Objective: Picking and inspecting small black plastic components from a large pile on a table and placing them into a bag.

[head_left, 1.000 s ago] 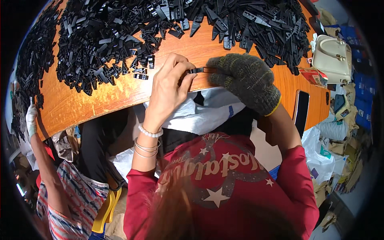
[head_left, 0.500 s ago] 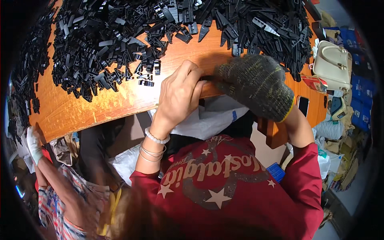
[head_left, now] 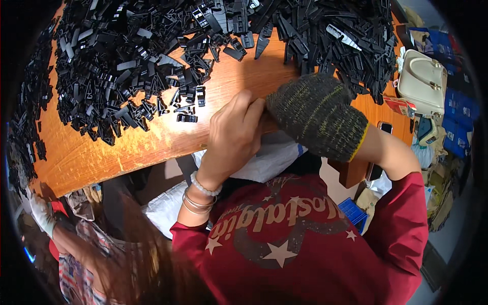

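Blk plastic clips [head_left: 127,65] lie heaped on a wooden table [head_left: 117,147], nearest ones just beyond the hands. Bare L hand [head_left: 236,132], fingers curled, meets dark-gloved R hand [head_left: 317,117] by the table's near edge; R fingertips hidden, can't tell what either grips. Co-worker's white-gloved hand [head_left: 41,213] far L; cream handbag [head_left: 421,84] far R.

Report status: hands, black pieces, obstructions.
Left hand bare, right hand gloved, close together at near edge of table. Grip contents hidden. Black plastic pieces heaped beyond. No obstruction visible.

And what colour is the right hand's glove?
The glove is dark grey with yellow flecks and edge: head view.
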A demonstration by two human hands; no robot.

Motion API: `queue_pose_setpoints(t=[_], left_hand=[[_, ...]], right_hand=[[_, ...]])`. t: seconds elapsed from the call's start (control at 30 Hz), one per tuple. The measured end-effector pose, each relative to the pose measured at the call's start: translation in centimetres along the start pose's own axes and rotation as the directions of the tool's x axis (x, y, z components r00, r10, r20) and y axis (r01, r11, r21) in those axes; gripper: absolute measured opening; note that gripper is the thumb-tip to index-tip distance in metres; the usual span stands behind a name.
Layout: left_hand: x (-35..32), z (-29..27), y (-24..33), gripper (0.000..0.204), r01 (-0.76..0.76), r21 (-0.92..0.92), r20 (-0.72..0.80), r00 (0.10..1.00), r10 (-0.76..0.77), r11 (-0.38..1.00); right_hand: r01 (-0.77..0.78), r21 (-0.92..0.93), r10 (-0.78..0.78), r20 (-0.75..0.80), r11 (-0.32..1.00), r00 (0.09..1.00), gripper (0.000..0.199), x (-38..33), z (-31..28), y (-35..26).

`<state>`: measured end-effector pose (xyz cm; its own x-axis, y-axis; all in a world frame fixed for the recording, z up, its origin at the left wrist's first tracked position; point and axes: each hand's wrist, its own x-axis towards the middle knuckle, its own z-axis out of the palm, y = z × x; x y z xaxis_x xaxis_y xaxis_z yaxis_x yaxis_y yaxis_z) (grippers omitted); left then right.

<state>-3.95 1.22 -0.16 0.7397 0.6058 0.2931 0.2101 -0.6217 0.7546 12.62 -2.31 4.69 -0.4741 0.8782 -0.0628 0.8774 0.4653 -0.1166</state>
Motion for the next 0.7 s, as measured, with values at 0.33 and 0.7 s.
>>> queue_pose_setpoints(t=[0.33, 0.7], left_hand=[[0.2, 0.3, -0.1, 0.029, -0.047, -0.039, -0.046, 0.998, 0.046, 0.998], [0.5, 0.7, -0.2, 0.016, -0.064, -0.003, -0.081, 0.995, 0.064, 0.998]], right_hand=[[0.060, 0.102, -0.055, -0.045, 0.993, 0.997, 0.019, -1.2, -2.0, 1.1], [-0.118, 0.092, 0.111, 0.081, 0.989, 0.991, 0.035, -2.0, -2.7, 2.2]])
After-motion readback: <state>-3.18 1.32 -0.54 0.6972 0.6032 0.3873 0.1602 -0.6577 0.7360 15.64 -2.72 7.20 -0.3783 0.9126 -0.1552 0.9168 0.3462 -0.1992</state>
